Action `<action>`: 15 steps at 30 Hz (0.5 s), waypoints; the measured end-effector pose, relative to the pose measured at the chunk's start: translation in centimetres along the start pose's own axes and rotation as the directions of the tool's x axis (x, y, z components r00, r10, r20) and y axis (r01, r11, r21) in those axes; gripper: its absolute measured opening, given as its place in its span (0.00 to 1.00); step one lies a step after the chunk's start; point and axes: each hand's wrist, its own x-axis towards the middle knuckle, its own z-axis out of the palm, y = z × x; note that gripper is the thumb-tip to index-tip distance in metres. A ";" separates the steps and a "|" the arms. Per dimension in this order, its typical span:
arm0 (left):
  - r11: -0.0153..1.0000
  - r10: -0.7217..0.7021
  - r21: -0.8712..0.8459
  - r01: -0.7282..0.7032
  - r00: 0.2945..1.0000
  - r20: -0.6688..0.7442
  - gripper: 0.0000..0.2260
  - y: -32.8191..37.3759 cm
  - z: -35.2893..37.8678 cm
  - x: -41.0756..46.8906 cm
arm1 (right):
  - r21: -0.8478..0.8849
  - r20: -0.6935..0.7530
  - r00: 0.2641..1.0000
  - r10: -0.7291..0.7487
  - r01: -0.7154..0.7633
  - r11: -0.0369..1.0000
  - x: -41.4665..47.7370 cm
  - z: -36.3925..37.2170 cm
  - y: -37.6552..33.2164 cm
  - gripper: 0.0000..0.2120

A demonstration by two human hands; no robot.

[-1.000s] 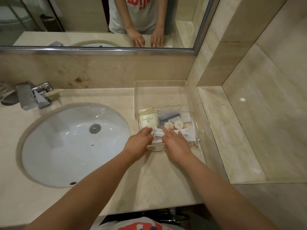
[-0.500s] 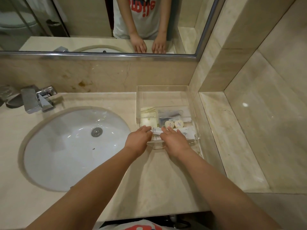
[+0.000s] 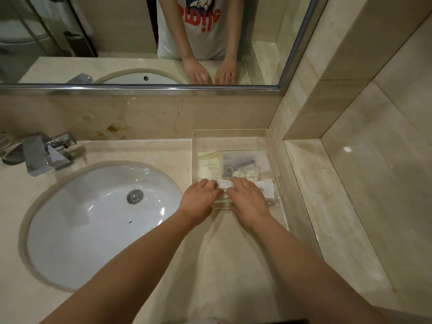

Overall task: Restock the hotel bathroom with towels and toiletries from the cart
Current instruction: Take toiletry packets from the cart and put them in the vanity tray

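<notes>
A clear acrylic tray [image 3: 233, 133] stands on the marble counter against the right wall. Inside lie cream sachets [image 3: 208, 166], a clear bag holding a dark item [image 3: 243, 160], round white soaps [image 3: 250, 175] and white paper packets [image 3: 265, 187] along the near edge. My left hand [image 3: 198, 201] and my right hand [image 3: 247, 199] rest side by side at the tray's front, fingertips on the white packets. Which packet each hand grips is hidden by the fingers.
A white oval sink [image 3: 93, 220] fills the counter's left side, with a chrome tap [image 3: 46, 153] behind it. A mirror [image 3: 140, 38] runs along the back wall. A lower marble ledge [image 3: 327, 195] lies right of the tray.
Both hands stay at the tray's front on the white packets, shifting only slightly. The view has tilted upward, showing more of the mirror.
</notes>
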 end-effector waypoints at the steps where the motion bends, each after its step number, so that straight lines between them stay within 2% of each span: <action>1: 1.000 -0.006 0.009 0.006 1.000 0.015 0.25 -0.1 0.0 0.1 | -0.011 -0.026 0.998 0.050 -0.050 0.999 -0.2 0.0 0.1 0.21; 6: 0.999 -0.032 0.026 0.031 0.999 0.043 0.27 0.0 0.1 0.6 | -0.014 -0.055 0.992 0.116 -0.117 0.993 -1.0 0.7 0.5 0.18; 8: 0.999 -0.037 0.031 0.036 0.999 0.033 0.27 -0.3 0.1 0.9 | -0.040 -0.019 0.989 0.149 -0.150 0.988 -0.9 0.8 0.3 0.18; 12: 0.990 -0.032 0.133 0.036 0.999 -0.035 0.20 -0.6 0.4 1.4 | -0.029 -0.031 0.983 0.181 -0.182 0.983 -0.2 1.1 1.0 0.22; 15: 0.984 -0.016 0.174 0.035 0.994 -0.107 0.17 -0.8 0.7 1.7 | -0.044 -0.070 0.984 0.167 -0.170 0.984 0.4 1.1 1.5 0.21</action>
